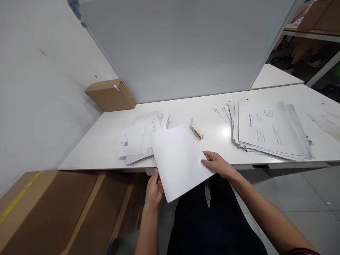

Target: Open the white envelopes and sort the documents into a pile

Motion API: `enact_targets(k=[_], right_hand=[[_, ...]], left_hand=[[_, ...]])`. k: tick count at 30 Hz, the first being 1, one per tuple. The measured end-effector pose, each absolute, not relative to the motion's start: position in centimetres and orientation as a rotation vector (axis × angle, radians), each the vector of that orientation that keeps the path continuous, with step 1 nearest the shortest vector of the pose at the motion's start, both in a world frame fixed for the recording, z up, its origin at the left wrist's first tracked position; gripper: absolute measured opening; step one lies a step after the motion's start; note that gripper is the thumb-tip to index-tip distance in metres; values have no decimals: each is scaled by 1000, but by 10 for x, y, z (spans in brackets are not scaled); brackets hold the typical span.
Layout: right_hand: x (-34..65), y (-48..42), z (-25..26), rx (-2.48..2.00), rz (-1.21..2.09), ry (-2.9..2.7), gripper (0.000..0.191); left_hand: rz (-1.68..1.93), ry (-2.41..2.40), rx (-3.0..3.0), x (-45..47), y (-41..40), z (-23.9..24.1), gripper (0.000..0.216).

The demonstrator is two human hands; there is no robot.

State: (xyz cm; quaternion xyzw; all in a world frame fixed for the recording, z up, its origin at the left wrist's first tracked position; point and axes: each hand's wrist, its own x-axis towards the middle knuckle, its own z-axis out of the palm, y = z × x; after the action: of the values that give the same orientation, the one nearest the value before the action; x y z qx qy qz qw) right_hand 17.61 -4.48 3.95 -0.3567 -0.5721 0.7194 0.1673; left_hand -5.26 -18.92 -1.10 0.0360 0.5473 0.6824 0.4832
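Both hands hold a blank white sheet of paper (182, 161), tilted over the front edge of the table; whether it is one sheet or several I cannot tell. My left hand (154, 189) grips its left edge, with the fingers partly hidden beneath. On the right edge, my right hand (216, 163) pinches the paper between thumb and fingers. Just beyond the paper lies a cream stapler (197, 131). A loose pile of printed papers (138, 136) is left of the sheet, partly covered by it. Farther right sits a thicker stack of printed papers (268, 131), the top one bearing a round stamp.
A white table (186, 106) runs along an upright grey-white panel (180, 49). One cardboard box (111, 95) stands in the back left corner. Large cardboard boxes (53, 209) fill the floor at lower left. Shelving (313, 33) rises at the far right.
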Motion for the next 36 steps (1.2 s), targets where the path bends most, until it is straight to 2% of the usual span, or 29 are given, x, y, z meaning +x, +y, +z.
enact_targets(k=[3,8,9,10,13,15,18,24,28,32,36], right_hand=[[180,-49,43,-1114,1828,-1915,35],[171,-59,60,-1293,910,-2216,34],[166,-63,64,-1230,843,-2201,34],[160,-66,68,-1129,896,-2182,34],[142,-76,75,-813,1437,-2057,40],[133,-80,74,-781,1664,-1914,46],[130,-80,66,-856,1709,-1742,48],[134,-74,51,-816,1914,-1489,38],[132,-74,54,-807,1920,-1435,29],[130,-74,55,-814,1947,-1388,28],[127,-75,52,-670,2133,-1225,27]], left_hand=[[1760,1321,104,-49,-180,-4,27],[1828,1419,263,-44,-173,22,23],[1823,1424,321,-40,-171,29,23],[1810,1416,387,-34,-168,36,23],[1737,1335,582,-12,-154,54,22],[1706,1264,637,3,-143,57,23],[1710,1219,644,16,-128,50,27],[1715,1314,755,22,-122,31,29],[1707,1372,814,20,-126,28,27],[1704,1384,804,18,-129,28,26],[1716,1397,780,16,-131,26,25]])
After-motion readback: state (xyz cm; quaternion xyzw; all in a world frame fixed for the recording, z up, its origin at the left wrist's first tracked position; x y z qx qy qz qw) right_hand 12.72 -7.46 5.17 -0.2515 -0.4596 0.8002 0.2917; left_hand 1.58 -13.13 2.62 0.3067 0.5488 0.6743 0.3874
